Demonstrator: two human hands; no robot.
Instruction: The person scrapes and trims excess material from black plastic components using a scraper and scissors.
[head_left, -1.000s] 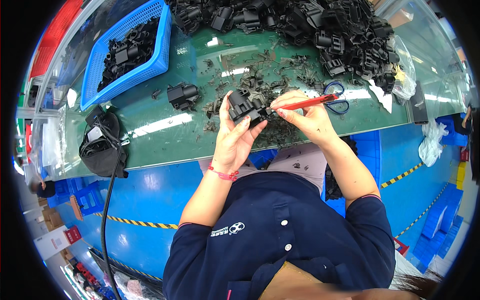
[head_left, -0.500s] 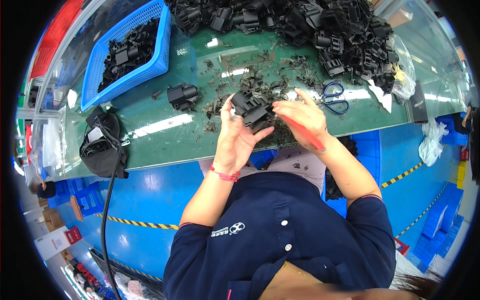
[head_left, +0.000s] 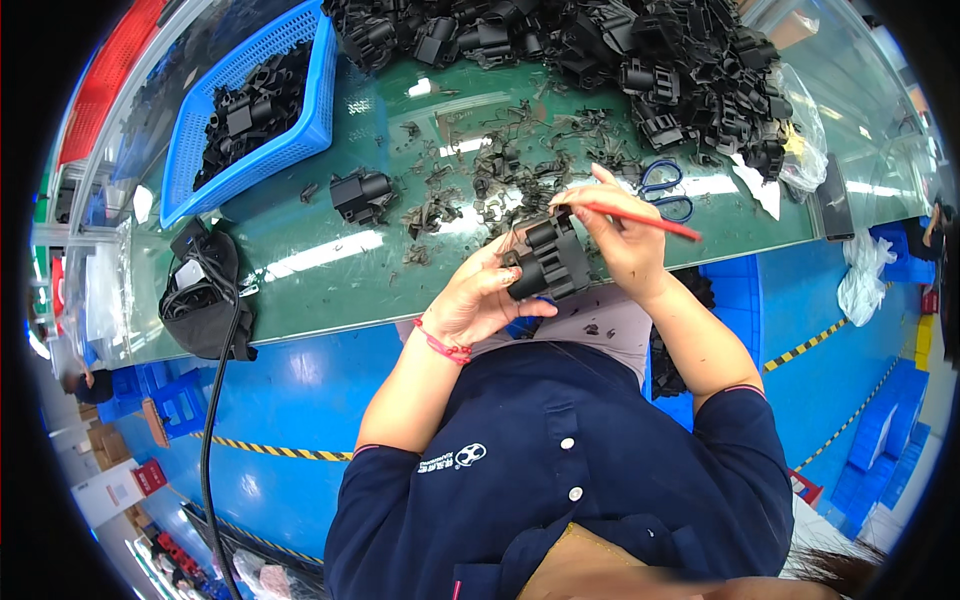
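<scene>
My left hand [head_left: 469, 299] is wrapped around a black moulded plastic part [head_left: 552, 262] with rounded barrels on it, held tilted above the table's front edge. My right hand [head_left: 632, 248] grips a slim red-handled tool [head_left: 650, 218] like a pen. The tool's working end is at the part's upper edge, and my fingers hide it, so its kind does not show. Black plastic shavings [head_left: 497, 168] lie scattered just beyond my hands. A similar black part [head_left: 361, 196] stands alone on the green table [head_left: 330, 285] to the left.
A blue basket [head_left: 325, 100] of black parts sits at the back left. Many more parts form a pile [head_left: 655, 75] along the far side. Blue-handled scissors [head_left: 668, 207] lie right of my hands. A black bag [head_left: 203, 300] with a cable rests at the left edge.
The black part has been turned in my left hand and brought slightly right and nearer. The red tool has swung from pointing toward me to pointing right, its working end at the part.
</scene>
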